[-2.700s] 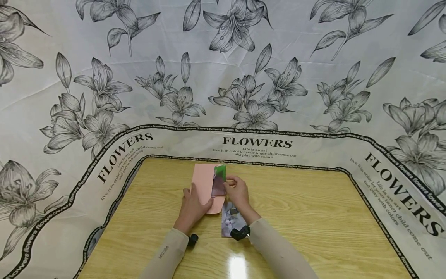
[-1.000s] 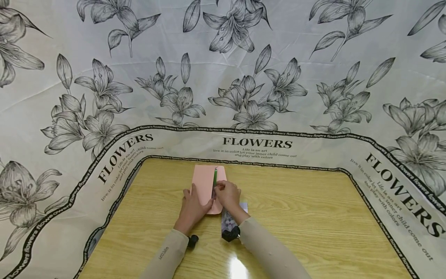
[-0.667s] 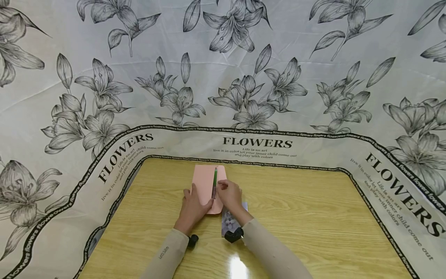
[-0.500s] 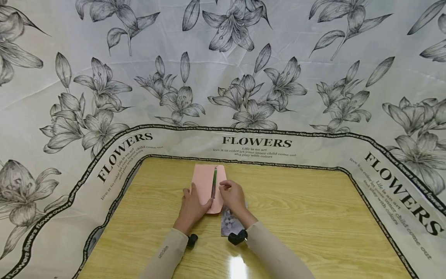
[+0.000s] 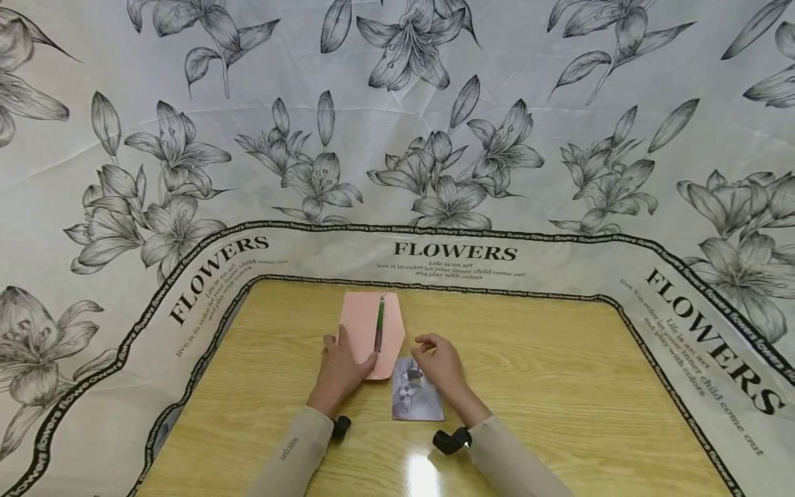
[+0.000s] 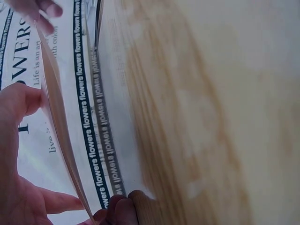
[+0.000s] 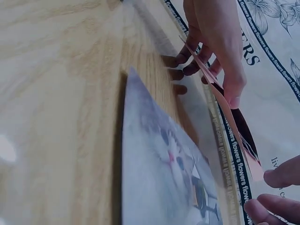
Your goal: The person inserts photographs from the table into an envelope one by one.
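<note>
My left hand (image 5: 341, 369) grips a pink envelope (image 5: 357, 321), thumb on the upper face and fingers behind it, as the left wrist view shows. A narrow strip of a green and dark picture card (image 5: 379, 321) shows through the gap beside the envelope's right flap, which stands partly raised. In the right wrist view the envelope (image 7: 220, 98) is seen edge-on, lifted off the table. Just right of it, my right hand (image 5: 442, 366) hovers with fingers loosely bent, holding nothing. Below that hand lies a greyish-purple photo card (image 5: 417, 400) with pale flowers.
The wood-grain table (image 5: 559, 386) carries the loose card. A white curtain (image 5: 410, 159) with black lily prints and lettering rises behind and at both sides of the table. Black wrist cameras (image 5: 452, 440) sit on both sleeves.
The card earlier half exposed is now mostly covered by the envelope's right flap. My right hand has let go of the flap and moved right and slightly down, uncovering the loose card.
</note>
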`<state>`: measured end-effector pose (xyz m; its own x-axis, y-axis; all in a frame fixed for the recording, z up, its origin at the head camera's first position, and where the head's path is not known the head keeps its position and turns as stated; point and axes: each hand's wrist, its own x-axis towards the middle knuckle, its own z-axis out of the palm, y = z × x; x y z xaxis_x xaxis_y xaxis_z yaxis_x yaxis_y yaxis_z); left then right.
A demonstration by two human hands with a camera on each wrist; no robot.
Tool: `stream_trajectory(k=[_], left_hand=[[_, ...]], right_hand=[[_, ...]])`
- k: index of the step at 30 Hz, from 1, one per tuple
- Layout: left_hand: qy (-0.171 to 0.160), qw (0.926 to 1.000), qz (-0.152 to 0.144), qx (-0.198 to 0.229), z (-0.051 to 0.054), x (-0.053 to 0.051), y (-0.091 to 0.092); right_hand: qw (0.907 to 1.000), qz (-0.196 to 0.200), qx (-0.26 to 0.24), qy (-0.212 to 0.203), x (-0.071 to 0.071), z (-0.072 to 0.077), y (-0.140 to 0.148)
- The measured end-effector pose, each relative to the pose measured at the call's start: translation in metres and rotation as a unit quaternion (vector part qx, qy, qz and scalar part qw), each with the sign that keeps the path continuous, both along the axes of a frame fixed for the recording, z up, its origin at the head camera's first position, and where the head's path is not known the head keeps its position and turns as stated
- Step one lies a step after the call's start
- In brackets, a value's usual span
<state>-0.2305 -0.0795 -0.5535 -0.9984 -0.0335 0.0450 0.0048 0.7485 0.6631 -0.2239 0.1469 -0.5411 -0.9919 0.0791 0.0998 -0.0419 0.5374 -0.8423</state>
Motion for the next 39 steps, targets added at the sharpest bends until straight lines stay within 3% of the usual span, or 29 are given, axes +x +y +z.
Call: stream_trajectory(k=[9, 14, 24, 31, 39], left_hand=[[-0.008, 1.0, -0.002, 0.004, -0.001, 0.001, 0.0], [-0.01, 0.9999, -0.004, -0.002, -0.001, 0.0, 0.001], [-0.006, 1.0, 0.001, 0.002, 0.001, -0.001, 0.0], [-0.018, 0.9998, 0.006, -0.01, -0.003, -0.001, 0.0], [-0.016, 0.9997, 0.006, -0.015, -0.005, -0.004, 0.0]], right_hand=[[0.9991, 0.011, 0.037, -0.017, 0.025, -0.003, 0.018], [0.996, -0.004, 0.078, -0.045, 0.038, -0.003, 0.029], [0.9902, -0.009, 0.129, -0.052, 0.051, -0.014, 0.045], [0.987, -0.011, 0.151, -0.052, 0.063, -0.02, 0.046], [0.9817, -0.021, 0.183, -0.049, 0.066, -0.021, 0.042]])
